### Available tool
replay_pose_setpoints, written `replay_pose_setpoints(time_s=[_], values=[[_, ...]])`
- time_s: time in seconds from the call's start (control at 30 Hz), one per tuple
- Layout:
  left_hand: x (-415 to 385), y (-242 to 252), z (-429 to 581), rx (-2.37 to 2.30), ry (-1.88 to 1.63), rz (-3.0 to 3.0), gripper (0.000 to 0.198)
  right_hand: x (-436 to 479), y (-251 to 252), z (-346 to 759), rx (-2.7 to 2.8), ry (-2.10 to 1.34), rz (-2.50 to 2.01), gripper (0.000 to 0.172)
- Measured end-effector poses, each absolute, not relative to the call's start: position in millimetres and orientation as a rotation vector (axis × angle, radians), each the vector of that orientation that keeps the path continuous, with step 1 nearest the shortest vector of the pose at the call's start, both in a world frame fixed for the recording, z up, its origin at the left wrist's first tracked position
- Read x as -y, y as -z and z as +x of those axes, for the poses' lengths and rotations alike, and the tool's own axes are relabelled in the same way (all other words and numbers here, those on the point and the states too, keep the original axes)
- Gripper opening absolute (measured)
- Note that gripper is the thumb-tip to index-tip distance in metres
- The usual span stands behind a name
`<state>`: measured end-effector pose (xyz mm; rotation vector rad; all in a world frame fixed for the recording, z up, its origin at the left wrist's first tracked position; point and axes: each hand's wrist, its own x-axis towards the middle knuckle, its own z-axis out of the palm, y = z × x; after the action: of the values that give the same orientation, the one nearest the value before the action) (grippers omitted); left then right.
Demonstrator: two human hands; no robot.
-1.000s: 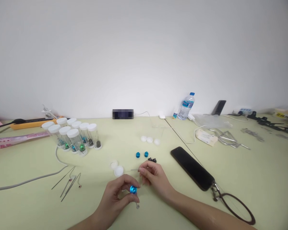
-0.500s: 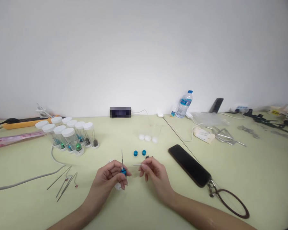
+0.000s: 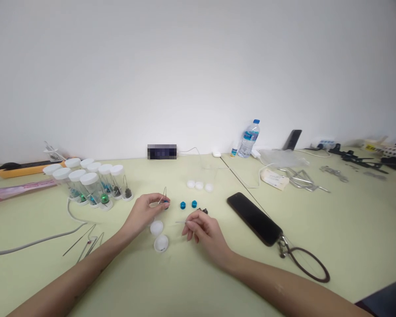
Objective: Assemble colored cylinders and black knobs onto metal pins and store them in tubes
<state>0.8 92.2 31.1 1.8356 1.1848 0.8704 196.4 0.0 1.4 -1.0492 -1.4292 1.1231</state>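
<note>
My left hand [image 3: 144,212] is stretched forward over the table, its fingers pinched on a thin metal pin with a blue bead [image 3: 165,203] at its base. To its right lie two loose blue beads [image 3: 188,204] and a few small dark pieces [image 3: 203,211]. My right hand [image 3: 202,230] rests on the table with fingers pinched on a second thin metal pin [image 3: 181,222] that points left. Two white caps [image 3: 159,235] lie between my hands.
A cluster of white-capped clear vials [image 3: 87,185] stands at the left, with loose metal pins [image 3: 86,242] and a grey cable [image 3: 36,240] nearer me. A black phone [image 3: 254,218] with a strap lies at the right. Three white caps [image 3: 199,185], a water bottle [image 3: 249,139] and clutter sit farther back.
My left hand has moved forward and away from me with the pin and blue bead, toward the loose blue beads. My right hand has stayed nearly still, pinching its pin.
</note>
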Motion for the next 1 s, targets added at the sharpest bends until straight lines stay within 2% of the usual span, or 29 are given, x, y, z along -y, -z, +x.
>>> replay_pose_setpoints(time_s=[0.27,0.43,0.63,0.77,1.0], values=[[-98.3,-8.5,-4.0,-1.304,-0.772,2.177,0.023,2.5,-1.6,194.2,1.728,-1.027,-1.163,0.012],[-104.3,-26.4,-25.5,-1.295,-0.562,2.212,0.041,1.1,-0.9,199.0,1.896,-0.768,-1.236,0.012],[-76.8,-87.7,-47.1,-1.626,-0.905,2.183,0.034,0.3,1.3,204.6,2.19,-0.366,-1.288,0.011],[-55.9,-101.4,-39.7,-1.539,-1.113,2.336,0.027,0.7,0.9,204.7,2.284,-0.26,-1.321,0.006],[-57.8,-93.2,-32.5,-1.441,-0.996,2.367,0.029,0.8,-0.8,205.6,2.333,-0.25,-1.339,0.004]])
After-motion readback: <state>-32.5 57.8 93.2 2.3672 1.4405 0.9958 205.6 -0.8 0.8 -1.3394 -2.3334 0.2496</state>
